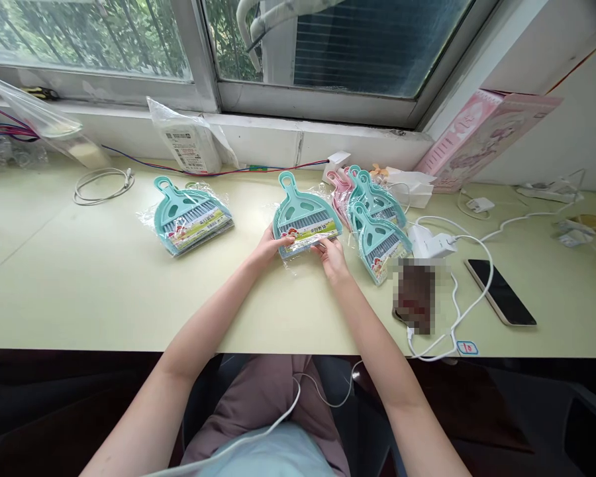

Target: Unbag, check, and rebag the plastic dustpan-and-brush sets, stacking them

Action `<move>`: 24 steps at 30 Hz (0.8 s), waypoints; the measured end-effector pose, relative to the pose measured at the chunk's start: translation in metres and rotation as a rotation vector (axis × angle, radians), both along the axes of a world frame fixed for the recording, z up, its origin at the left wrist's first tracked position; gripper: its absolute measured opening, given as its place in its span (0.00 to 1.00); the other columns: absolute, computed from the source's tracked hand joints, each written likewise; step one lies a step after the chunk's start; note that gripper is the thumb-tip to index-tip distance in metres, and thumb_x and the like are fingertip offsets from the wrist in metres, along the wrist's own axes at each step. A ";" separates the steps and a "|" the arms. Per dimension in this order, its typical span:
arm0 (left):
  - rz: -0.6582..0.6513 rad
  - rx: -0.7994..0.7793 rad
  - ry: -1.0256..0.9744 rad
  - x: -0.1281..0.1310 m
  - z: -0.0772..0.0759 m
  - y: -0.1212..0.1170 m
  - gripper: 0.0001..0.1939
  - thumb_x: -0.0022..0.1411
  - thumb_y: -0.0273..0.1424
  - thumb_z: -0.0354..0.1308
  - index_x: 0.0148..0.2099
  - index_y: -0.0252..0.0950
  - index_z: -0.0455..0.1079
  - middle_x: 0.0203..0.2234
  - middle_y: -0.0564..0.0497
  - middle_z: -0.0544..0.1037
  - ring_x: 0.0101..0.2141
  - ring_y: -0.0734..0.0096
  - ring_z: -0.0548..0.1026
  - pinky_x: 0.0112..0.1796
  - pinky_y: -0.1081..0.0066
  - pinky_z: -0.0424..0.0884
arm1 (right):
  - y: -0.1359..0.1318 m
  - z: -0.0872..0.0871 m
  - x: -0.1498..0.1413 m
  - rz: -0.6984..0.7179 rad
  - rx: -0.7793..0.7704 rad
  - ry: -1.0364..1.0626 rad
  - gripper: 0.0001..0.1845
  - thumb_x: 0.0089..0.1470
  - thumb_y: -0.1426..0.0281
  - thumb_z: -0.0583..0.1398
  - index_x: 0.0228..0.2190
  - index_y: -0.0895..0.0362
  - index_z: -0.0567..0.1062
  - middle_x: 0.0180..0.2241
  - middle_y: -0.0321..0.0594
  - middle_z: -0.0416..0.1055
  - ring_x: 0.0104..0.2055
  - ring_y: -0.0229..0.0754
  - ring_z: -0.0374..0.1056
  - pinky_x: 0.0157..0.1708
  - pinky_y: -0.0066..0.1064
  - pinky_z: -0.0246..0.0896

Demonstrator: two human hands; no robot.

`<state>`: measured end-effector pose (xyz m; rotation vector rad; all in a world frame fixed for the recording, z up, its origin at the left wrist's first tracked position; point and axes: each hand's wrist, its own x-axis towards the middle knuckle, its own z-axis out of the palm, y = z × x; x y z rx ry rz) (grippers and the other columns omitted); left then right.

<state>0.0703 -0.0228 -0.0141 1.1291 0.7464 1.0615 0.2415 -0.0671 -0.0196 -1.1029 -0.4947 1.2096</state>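
Between my two hands is a teal toy dustpan set [305,207], a small dustpan with a brush and a printed label in a clear wrapper. My left hand [272,244] grips its lower left corner, thumb on top. Under the lower right edge, the fingers of my right hand [330,254] are closed on the same pack. To the left lies a stack of similar teal dustpan sets [191,215]. On the right, close to the held pack, more teal dustpan sets [377,232] overlap, with pink dustpan sets [340,189] partly hidden behind them.
A white power strip [430,244], looping white cables [469,311], a blurred-out device [414,297] and a phone [501,291] lie at right. Along the window sill are a plastic-wrapped package [191,142] and a pink box [481,139]. A coiled cable [102,187] rests at left.
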 end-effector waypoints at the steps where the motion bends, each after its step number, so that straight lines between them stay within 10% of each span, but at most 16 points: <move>1: 0.001 0.002 -0.001 0.000 0.000 0.000 0.38 0.43 0.32 0.72 0.57 0.38 0.66 0.42 0.47 0.78 0.46 0.56 0.75 0.49 0.58 0.70 | 0.000 0.000 0.000 0.000 0.003 0.007 0.17 0.40 0.69 0.67 0.35 0.54 0.71 0.37 0.35 0.77 0.34 0.37 0.74 0.31 0.26 0.76; 24: -0.088 0.018 0.039 -0.002 0.005 -0.002 0.44 0.47 0.33 0.71 0.65 0.39 0.60 0.49 0.43 0.75 0.49 0.55 0.74 0.50 0.59 0.69 | -0.001 -0.001 -0.001 -0.048 0.024 -0.019 0.18 0.40 0.70 0.69 0.36 0.55 0.74 0.38 0.36 0.77 0.37 0.38 0.74 0.30 0.25 0.76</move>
